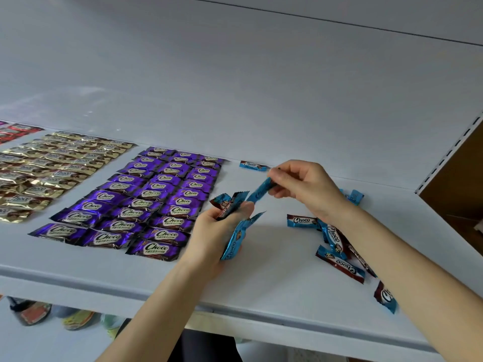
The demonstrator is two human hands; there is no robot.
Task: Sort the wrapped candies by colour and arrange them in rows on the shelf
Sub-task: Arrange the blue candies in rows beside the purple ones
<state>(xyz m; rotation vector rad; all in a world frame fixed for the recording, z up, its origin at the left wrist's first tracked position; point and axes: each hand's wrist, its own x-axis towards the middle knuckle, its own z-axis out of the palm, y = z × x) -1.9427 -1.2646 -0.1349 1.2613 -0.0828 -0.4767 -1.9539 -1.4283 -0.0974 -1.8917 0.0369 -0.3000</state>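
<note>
Three columns of purple candies (146, 202) lie in neat rows on the white shelf (261, 283), left of the middle. Further left is a block of gold candies (52, 165), and at the far left edge a few red candies (15, 131) show. A single blue candy (253, 165) lies flat at the far edge of the shelf, just right of the purple block.

The left hand (219, 231) is above the shelf beside the purple rows, its fingers curled round a bunch of blue candies (232, 226) that fan out from its grip. The right hand (300, 186) is just to its right and a little farther, pinching the end of one blue wrapper (258, 192) between thumb and fingers; the wrapper slants down toward the left hand's bunch.

More loose blue candies (337, 244) lie scattered on the right, under and beside the right forearm, one of them near the front edge.
</note>
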